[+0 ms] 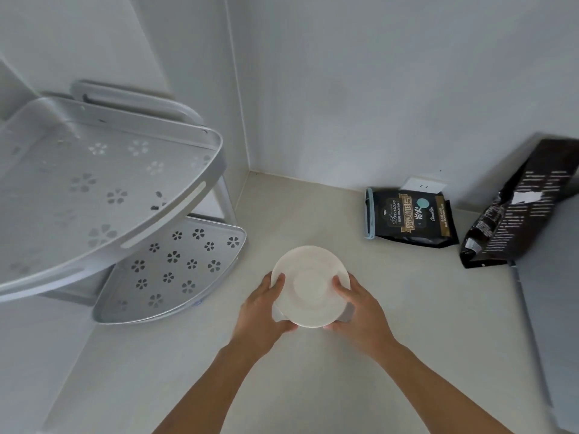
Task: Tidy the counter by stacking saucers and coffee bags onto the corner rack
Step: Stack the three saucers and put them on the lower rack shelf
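A white saucer [309, 285] is held just above the counter in the middle of the view, with what looks like more saucer edges under it. My left hand [264, 305] grips its left rim and my right hand [357, 308] grips its right rim. The grey two-tier corner rack [175, 211] stands at the left; both perforated shelves hold nothing. A black coffee bag [410, 217] lies flat by the back wall. A second, larger black coffee bag [517, 208] leans at the far right.
A white wall socket [423, 184] sits behind the flat bag. A grey appliance or panel [551, 308] fills the right edge. The beige counter [313, 386] meets two white walls at the corner [250, 172].
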